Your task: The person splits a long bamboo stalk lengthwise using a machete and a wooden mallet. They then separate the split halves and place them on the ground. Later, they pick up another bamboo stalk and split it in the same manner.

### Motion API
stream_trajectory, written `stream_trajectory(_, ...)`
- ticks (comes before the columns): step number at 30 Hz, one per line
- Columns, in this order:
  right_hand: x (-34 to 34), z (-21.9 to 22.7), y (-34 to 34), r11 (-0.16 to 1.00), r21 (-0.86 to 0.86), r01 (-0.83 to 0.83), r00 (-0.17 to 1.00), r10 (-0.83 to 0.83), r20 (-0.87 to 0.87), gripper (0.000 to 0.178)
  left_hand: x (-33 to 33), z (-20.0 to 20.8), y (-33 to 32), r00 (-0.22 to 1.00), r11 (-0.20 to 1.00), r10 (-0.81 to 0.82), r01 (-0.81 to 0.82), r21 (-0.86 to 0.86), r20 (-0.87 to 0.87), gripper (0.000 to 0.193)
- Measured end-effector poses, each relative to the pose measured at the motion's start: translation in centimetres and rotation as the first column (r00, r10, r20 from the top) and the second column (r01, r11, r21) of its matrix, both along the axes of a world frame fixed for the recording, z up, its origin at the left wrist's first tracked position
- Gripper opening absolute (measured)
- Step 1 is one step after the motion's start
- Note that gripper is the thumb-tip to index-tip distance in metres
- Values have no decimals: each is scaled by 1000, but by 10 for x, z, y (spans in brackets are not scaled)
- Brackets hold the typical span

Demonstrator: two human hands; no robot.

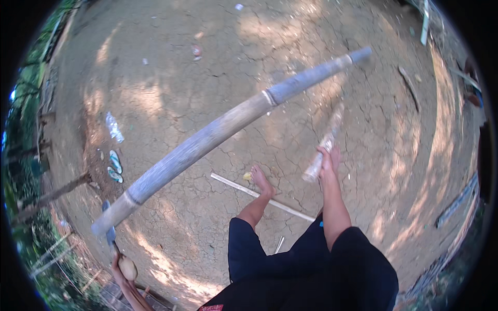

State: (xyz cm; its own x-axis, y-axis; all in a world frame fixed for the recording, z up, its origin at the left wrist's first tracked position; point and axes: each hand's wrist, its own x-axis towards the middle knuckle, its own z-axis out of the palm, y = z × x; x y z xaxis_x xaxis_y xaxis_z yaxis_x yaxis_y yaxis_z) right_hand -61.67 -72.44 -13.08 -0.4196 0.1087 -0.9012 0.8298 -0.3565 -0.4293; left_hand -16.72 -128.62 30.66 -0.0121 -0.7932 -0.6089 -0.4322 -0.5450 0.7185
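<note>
A long grey-brown bamboo pole (207, 136) slants across the view from lower left to upper right, blurred along its length. My left hand (122, 273), at the lower left, is closed on a machete (111, 236); its dark blade crosses the pole's near end and shows on both sides. Whether it is sunk into the bamboo I cannot tell. A pale rounded part, perhaps the handle, shows at that hand. My right hand (327, 159) is wrapped round a thick, pale wooden stick (315, 170), blurred at its far end. Behind it is my right foot.
My bare left foot (263, 182) stands by a pale split strip (233, 185) on cracked earth. Flip-flops (114, 161) and a clear plastic bottle (113, 127) lie at the left, near a wooden post (57, 195). A curved stick (410, 89) and a log (456, 201) lie at the right.
</note>
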Motion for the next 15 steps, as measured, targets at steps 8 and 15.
stream_trajectory(8, 131, 325, 122, 984, 41, 172, 953, -155, -259, 38, -241, 206, 43, 795, 559, -606, 391, -731, -39, 29)
stream_trajectory(15, 273, 537, 176, 847, 361, 390, 574, 83, -814, 41, -354, 384, 160, 363, -42, -917, 319, -947, 163, 41)
